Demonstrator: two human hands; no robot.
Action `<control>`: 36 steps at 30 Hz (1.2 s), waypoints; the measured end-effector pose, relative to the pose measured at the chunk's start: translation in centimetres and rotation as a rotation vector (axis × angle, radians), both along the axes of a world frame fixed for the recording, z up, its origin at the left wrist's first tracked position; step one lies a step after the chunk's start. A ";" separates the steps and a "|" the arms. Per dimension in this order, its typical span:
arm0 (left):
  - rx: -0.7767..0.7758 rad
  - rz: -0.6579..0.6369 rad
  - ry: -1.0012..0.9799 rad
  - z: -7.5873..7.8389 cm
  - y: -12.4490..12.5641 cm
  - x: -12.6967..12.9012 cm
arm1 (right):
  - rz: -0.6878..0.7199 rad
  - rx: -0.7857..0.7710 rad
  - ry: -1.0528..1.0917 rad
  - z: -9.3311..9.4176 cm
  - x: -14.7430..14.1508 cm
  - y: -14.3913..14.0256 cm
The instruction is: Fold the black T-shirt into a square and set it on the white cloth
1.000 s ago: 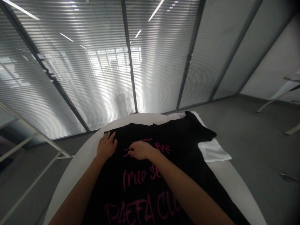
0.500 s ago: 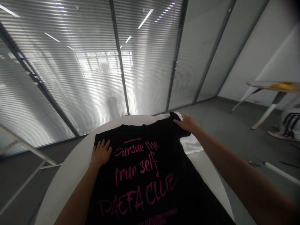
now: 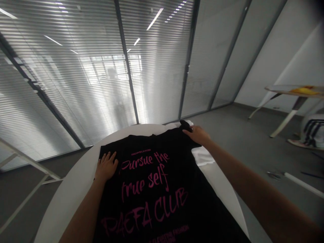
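Observation:
A black T-shirt (image 3: 157, 175) with pink lettering lies spread flat on a round white table (image 3: 73, 189). My left hand (image 3: 105, 166) rests flat on the shirt's left shoulder, fingers spread. My right hand (image 3: 197, 135) reaches to the far right sleeve and its fingers close on the sleeve's edge. A white cloth (image 3: 202, 156) lies under the shirt at the right, partly covered.
Glass walls with blinds (image 3: 106, 74) stand just beyond the table. A white metal frame (image 3: 27, 162) is at the left. Grey floor (image 3: 253, 145) opens to the right, with another table (image 3: 291, 92), a striped bag (image 3: 312, 130) and a white tube (image 3: 301, 184).
My right hand left the middle of the shirt and reached out to the far right sleeve, then took hold of it. My left hand stayed put. My view turned right.

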State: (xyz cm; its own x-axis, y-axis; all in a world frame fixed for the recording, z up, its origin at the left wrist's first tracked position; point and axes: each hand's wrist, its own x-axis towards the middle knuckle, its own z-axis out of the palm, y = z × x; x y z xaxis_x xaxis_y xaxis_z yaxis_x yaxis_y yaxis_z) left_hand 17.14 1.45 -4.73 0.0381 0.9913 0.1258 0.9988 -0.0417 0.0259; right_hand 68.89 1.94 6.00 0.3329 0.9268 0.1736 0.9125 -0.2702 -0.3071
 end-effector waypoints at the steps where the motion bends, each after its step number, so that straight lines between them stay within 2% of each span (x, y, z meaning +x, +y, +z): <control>1: 0.002 0.003 0.000 0.0 0.0 0.0 | 0.010 -0.014 -0.040 -0.2 -0.2 -0.3; 5: 0.001 0.001 0.003 0.1 0.0 0.0 | -0.024 -0.003 -0.111 -0.7 -0.8 -0.7; 9: 0.004 0.001 -0.007 0.0 0.0 0.0 | -0.068 0.023 0.049 0.6 0.4 -0.1; 11: 0.009 0.001 -0.010 -0.1 -0.1 0.0 | -0.065 0.118 0.243 1.8 1.3 0.0; 14: 0.014 0.006 -0.010 0.1 0.0 0.0 | -0.019 0.348 0.702 3.4 2.3 -0.6; 17: -0.006 0.033 -0.005 1.8 1.1 0.3 | 0.029 0.399 0.947 3.8 2.7 -1.7; 21: -0.048 0.014 -0.020 5.6 5.3 2.5 | -0.039 0.313 1.052 2.1 2.9 -2.4; 24: -0.020 -0.082 -0.126 7.0 9.5 5.7 | -0.114 0.271 1.070 0.4 3.0 -2.1; 26: -0.035 -0.124 -0.155 6.8 12.0 7.9 | -0.135 0.240 1.095 -0.4 3.1 -1.9; 30: -0.106 -0.097 -0.148 4.9 15.6 11.0 | -0.087 0.203 1.117 -1.0 3.2 -1.7; 33: -0.156 -0.045 -0.135 4.1 17.5 11.6 | -0.041 0.201 1.024 -1.2 3.4 -1.8; 36: -0.189 -0.029 -0.149 4.1 19.2 11.0 | 0.010 0.184 1.030 -1.4 3.5 -2.1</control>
